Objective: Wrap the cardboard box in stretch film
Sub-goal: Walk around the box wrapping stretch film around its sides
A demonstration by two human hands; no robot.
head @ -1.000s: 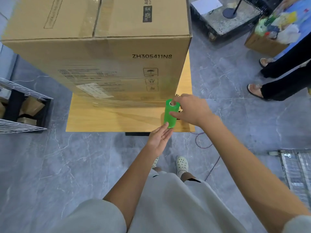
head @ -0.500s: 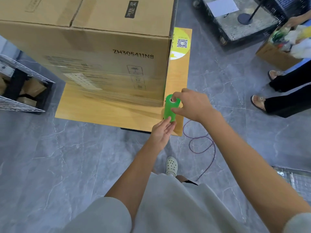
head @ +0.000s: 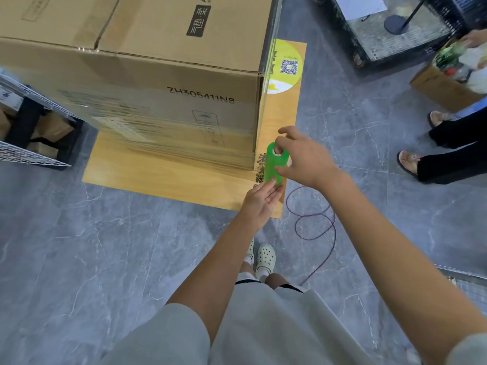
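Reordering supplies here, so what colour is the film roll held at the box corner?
The roll is bright green, clearest in the head view.

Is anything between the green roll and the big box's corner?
Nothing visible. The green roll is right beside the cardboard box at its near corner; the right hand grips it, the left hand touches its bottom.

We are looking at a matt brown cardboard box (head: 163,67), its lower side shining under clear, glossy stretch film (head: 171,146). The roll (head: 272,167) is showing smooth green plastic. The tabletop (head: 158,180) is showing light, smooth wood grain, and the floor (head: 105,259) is gleaming as polished grey stone tile.
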